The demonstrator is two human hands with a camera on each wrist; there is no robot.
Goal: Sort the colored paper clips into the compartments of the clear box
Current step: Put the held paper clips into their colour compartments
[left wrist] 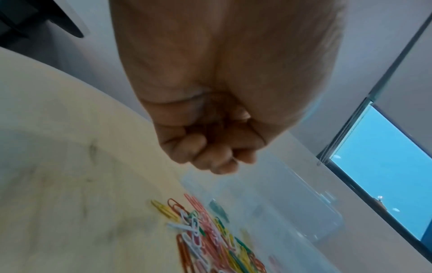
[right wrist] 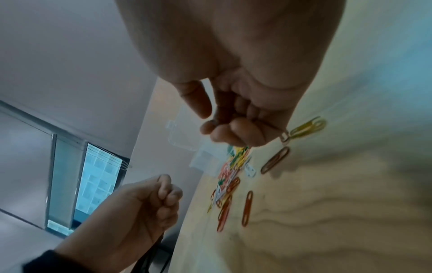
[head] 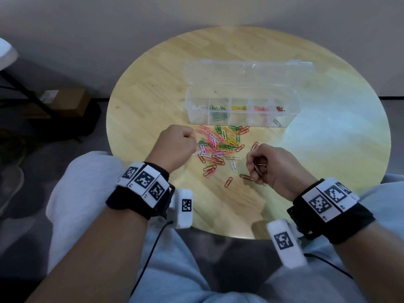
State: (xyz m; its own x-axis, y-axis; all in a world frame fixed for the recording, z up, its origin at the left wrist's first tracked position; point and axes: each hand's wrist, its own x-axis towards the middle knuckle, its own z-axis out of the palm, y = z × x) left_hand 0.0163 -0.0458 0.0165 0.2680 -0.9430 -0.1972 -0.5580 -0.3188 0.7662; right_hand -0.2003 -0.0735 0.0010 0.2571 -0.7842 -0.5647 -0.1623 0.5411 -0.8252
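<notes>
Looking down in the head view: round wooden tabletop [head: 153, 88], clear box [head: 241, 109] at frame centre, lid open. Its compartments hold, left to right, white, green, yellow, pink and red clips. Loose paper clip pile [head: 220, 144] lies just below the box. Left hand [head: 175, 147] at the pile's left edge, fingers curled into a fist; what it holds, if anything, cannot be told. Right hand [head: 271, 166] lower right of the pile, grip curled round several orange-red clips [head: 260, 168].

Left wrist view: left hand [left wrist: 210, 147] fisted at centre, its contents hidden; pile [left wrist: 210, 240] bottom centre, box [left wrist: 280, 203] blurred to its right.

Right wrist view: right hand [right wrist: 236, 125] fingers bunched narrowly, a clip end [right wrist: 284, 137] protruding beside them. Left hand [right wrist: 145, 206] fisted at lower left. Stray orange clips [right wrist: 247, 208] on the tabletop [right wrist: 350, 203].
</notes>
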